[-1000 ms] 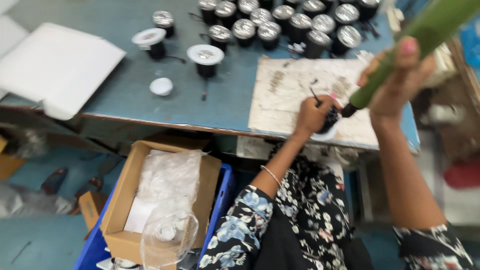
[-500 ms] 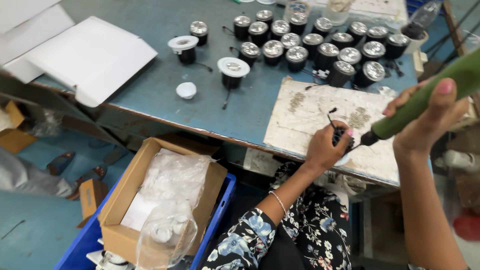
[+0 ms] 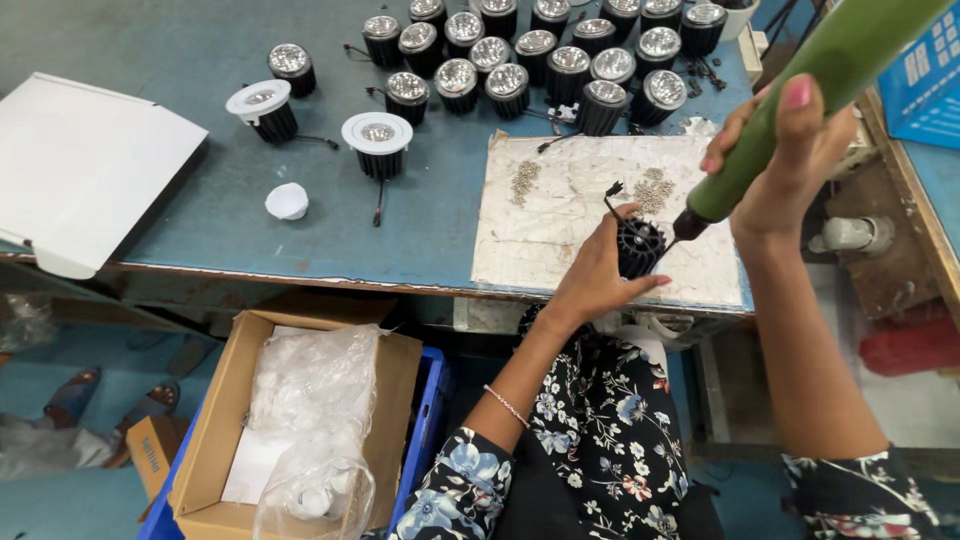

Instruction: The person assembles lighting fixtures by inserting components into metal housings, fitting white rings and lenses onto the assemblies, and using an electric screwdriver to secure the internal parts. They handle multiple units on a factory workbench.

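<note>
Hands work together at the near edge of the blue table. The left hand is closed around a small black finned lamp housing and holds it on a worn whitish mat; a thin black wire stands up from the housing beside the thumb. The right hand grips a green electric screwdriver with all fingers wrapped about its body — the tool is tilted, and its dark tip touches the right side of the housing.

On the mat, two little heaps of screws lie beyond the housing. Further back stands a dense group of black lamps with shiny lenses, close together in rows. To the left of them, two lamps with white rings stand apart, and a small white cap lies near them. A flat white box rests on the left end of the table. Below the table edge, an open cardboard box with clear plastic bags sits inside a blue crate.
</note>
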